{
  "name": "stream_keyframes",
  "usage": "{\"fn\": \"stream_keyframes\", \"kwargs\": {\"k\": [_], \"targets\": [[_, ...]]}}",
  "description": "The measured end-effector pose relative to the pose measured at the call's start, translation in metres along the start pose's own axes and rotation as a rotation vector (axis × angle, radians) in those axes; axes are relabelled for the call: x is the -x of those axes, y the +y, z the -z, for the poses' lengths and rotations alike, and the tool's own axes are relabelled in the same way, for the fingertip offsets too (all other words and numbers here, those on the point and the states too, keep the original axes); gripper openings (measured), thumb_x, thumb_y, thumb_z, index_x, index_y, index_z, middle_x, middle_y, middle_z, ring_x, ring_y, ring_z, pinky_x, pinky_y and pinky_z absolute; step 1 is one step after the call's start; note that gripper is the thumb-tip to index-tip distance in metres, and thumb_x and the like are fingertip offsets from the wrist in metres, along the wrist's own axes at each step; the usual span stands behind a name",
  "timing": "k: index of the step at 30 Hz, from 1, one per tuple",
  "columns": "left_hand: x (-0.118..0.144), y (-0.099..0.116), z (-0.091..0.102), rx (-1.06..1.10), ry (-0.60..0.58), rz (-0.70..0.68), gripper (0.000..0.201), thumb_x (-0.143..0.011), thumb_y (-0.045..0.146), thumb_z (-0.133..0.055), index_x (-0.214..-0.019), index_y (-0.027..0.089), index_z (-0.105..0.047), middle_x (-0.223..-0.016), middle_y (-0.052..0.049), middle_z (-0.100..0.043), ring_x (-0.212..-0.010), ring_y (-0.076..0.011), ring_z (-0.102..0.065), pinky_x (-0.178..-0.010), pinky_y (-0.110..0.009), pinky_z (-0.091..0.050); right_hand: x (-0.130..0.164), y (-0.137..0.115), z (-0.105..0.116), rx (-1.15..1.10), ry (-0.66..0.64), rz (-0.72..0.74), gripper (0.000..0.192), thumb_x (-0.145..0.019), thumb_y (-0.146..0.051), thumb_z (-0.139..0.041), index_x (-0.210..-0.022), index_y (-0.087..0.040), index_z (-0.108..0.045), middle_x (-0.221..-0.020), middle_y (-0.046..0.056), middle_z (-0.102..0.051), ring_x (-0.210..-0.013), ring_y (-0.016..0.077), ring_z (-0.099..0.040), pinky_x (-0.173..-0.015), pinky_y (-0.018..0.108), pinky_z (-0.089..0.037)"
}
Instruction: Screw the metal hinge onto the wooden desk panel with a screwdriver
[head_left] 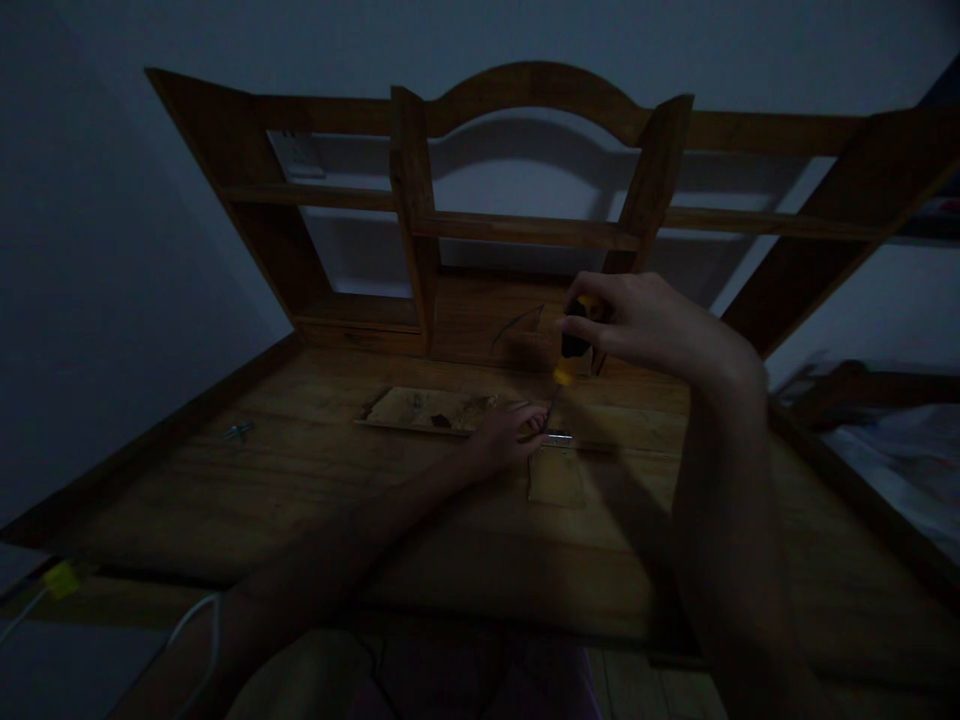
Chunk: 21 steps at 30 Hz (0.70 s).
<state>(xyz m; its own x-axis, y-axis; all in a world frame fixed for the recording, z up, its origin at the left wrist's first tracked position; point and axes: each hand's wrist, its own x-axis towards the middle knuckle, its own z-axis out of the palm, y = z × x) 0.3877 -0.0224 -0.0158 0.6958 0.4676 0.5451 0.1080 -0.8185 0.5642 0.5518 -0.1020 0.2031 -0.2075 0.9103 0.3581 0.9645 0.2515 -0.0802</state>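
My right hand (637,322) grips a screwdriver (570,358) with a yellow and black handle, held nearly upright, its tip down at a small metal hinge (556,437) on the wooden desk top (300,490). My left hand (506,435) rests flat beside the tip, fingers pinched at the hinge, touching a thin rectangular wooden panel (427,410) that lies on the desk. A smaller square wooden piece (556,478) sits just below the hinge. The scene is very dark.
A wooden hutch (525,230) with shelves and an arched top rises at the back of the desk against a pale wall. A small metal part (238,431) lies at the left. White cables and a yellow plug (61,578) sit at the front left edge.
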Motion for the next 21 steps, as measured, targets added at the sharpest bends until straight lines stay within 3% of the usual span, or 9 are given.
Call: {"fn": "stream_keyframes", "kwargs": {"k": [10, 17, 21], "targets": [[0.002, 0.002, 0.0, 0.009, 0.014, -0.009, 0.019, -0.083, 0.017, -0.065, -0.101, 0.018, -0.059, -0.089, -0.001, -0.064, -0.083, -0.0154, -0.062, -0.076, -0.026, -0.048, -0.005, -0.001, -0.008, 0.078, 0.066, -0.002, 0.038, -0.089, -0.055, -0.052, -0.09, -0.019, -0.064, -0.084, 0.008, -0.067, -0.081, 0.0255, -0.061, -0.065, 0.032, -0.038], [0.0, 0.004, 0.001, 0.008, 0.016, 0.001, 0.016, -0.082, 0.016, -0.066, -0.096, 0.018, -0.06, -0.085, 0.0, -0.064, -0.08, -0.0148, -0.062, -0.074, -0.025, -0.048, -0.002, -0.001, -0.001, -0.056, -0.004, 0.053, 0.034, -0.086, -0.047, -0.058, -0.107, -0.021, -0.062, -0.096, 0.007, -0.068, -0.083, 0.0244, -0.062, -0.068, 0.032, -0.042], [0.001, 0.004, 0.002, -0.003, 0.011, 0.013, 0.015, -0.083, 0.017, -0.065, -0.097, 0.018, -0.06, -0.087, -0.001, -0.064, -0.082, -0.0153, -0.062, -0.075, -0.026, -0.048, 0.001, 0.0, 0.004, -0.102, -0.019, 0.071, 0.031, -0.087, -0.038, -0.056, -0.113, -0.021, -0.061, -0.091, 0.005, -0.069, -0.079, 0.0226, -0.063, -0.066, 0.031, -0.042]]}}
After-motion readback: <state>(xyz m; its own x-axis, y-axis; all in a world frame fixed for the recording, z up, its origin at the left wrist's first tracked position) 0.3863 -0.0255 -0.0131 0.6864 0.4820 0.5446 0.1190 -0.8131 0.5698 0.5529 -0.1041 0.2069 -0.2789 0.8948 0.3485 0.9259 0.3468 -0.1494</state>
